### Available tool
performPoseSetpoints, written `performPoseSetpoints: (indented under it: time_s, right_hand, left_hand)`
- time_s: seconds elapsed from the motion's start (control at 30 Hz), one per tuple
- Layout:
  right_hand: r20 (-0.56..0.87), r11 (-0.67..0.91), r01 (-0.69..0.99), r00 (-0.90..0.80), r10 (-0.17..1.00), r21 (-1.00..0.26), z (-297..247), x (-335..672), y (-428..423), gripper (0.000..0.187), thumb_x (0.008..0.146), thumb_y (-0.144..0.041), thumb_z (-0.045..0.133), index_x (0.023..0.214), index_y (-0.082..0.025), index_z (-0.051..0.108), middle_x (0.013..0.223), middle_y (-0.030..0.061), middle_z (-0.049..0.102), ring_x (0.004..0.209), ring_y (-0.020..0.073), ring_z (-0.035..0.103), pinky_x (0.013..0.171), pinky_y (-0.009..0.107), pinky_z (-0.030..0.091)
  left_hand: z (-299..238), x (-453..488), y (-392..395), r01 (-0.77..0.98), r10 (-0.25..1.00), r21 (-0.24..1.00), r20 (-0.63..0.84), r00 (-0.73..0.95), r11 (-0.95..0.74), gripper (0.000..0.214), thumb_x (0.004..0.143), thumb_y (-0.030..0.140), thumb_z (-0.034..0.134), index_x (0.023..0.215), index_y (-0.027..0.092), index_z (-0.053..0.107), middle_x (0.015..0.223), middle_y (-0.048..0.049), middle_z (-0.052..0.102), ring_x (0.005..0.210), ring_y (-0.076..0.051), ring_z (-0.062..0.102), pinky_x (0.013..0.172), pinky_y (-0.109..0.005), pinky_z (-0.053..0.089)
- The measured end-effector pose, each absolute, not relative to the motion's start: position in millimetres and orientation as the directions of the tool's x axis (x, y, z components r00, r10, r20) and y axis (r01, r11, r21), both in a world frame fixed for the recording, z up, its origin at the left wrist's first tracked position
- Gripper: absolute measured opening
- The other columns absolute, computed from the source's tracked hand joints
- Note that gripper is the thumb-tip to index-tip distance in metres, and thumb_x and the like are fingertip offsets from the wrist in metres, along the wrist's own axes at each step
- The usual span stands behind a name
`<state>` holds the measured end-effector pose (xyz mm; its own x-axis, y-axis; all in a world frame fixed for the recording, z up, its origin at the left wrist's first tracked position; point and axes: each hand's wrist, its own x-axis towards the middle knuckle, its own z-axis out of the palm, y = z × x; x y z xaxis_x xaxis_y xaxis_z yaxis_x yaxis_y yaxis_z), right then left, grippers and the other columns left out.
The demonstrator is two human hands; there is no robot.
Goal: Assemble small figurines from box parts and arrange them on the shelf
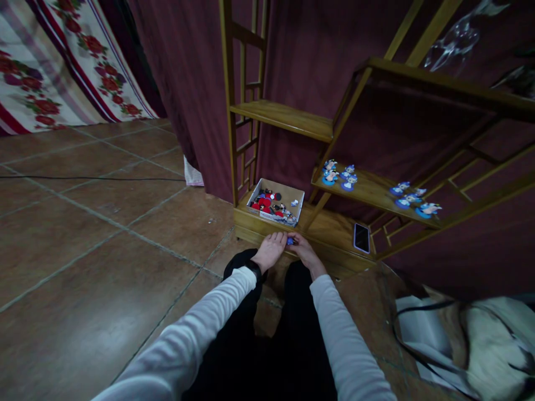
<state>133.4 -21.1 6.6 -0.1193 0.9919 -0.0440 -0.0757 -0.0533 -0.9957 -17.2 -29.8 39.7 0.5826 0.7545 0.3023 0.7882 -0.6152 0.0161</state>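
My left hand (271, 250) and my right hand (305, 253) meet in front of the low wooden shelf, just below a cardboard box. Between the fingertips is a small blue-purple figurine (290, 241), mostly covered by the fingers of both hands. The cardboard box (288, 190) sits on the bottom shelf with red, black and white figurine pieces (267, 203) heaped at its left and front. One small white figurine (295, 203) stands apart at the box's right side.
On the middle shelf (371, 186) stand two groups of blue-based figurines (349, 181). A phone (361, 238) lies on the bottom shelf at right. A glass ornament (453, 42) is on the upper shelf. Bags (493, 340) rest on the tiled floor to the right.
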Motion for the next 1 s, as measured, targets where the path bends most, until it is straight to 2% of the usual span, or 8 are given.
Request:
performPoseSetpoints:
  time_s: [0.2,0.73,0.87,1.0]
  right_hand:
    - [-0.052,-0.063,-0.091,-0.118,0.992,-0.994,9.7,132.0,-22.3,0.039,0.053,-0.017,0.065,0.091,-0.021,0.058,0.095,-0.0006,0.059,0.087,0.0138,0.053,0.086,0.029,0.037]
    - [-0.022,-0.028,-0.056,-0.107,0.994,-0.998,9.2,132.9,-23.3,0.037,0.054,-0.020,0.066,0.090,-0.021,0.060,0.093,-0.0004,0.061,0.088,0.0153,0.053,0.086,0.030,0.037]
    - [-0.035,-0.042,-0.065,-0.096,0.995,-0.997,9.6,132.8,-23.4,0.037,0.053,-0.022,0.067,0.089,-0.021,0.060,0.092,-0.0006,0.061,0.088,0.0154,0.053,0.086,0.030,0.037]
    - [-0.049,-0.060,-0.106,-0.107,0.993,-0.993,12.3,131.7,-24.7,0.037,0.054,-0.026,0.069,0.090,-0.020,0.061,0.089,0.0000,0.062,0.085,0.0153,0.055,0.084,0.030,0.040]
  left_hand:
    - [39.0,-16.9,-30.9,0.786,0.746,-0.003,0.314,0.588,-0.618,0.035,0.085,0.012,0.035,0.120,0.010,0.039,0.096,-0.0114,0.053,0.090,-0.021,0.050,0.076,-0.032,0.036]
    - [38.4,-17.5,-29.9,0.776,0.756,0.064,0.288,0.587,-0.627,0.039,0.084,0.011,0.035,0.122,0.009,0.038,0.100,-0.0124,0.053,0.092,-0.021,0.049,0.078,-0.033,0.037]
    - [38.5,-19.1,-28.5,0.783,0.790,0.160,0.265,0.552,-0.601,0.038,0.083,0.014,0.037,0.122,0.013,0.040,0.102,-0.0114,0.052,0.094,-0.020,0.050,0.080,-0.032,0.038]
    - [33.8,-21.5,-21.0,0.767,0.849,0.364,0.226,0.477,-0.528,0.035,0.081,0.017,0.042,0.116,0.018,0.046,0.104,-0.0085,0.053,0.094,-0.017,0.052,0.080,-0.029,0.040]
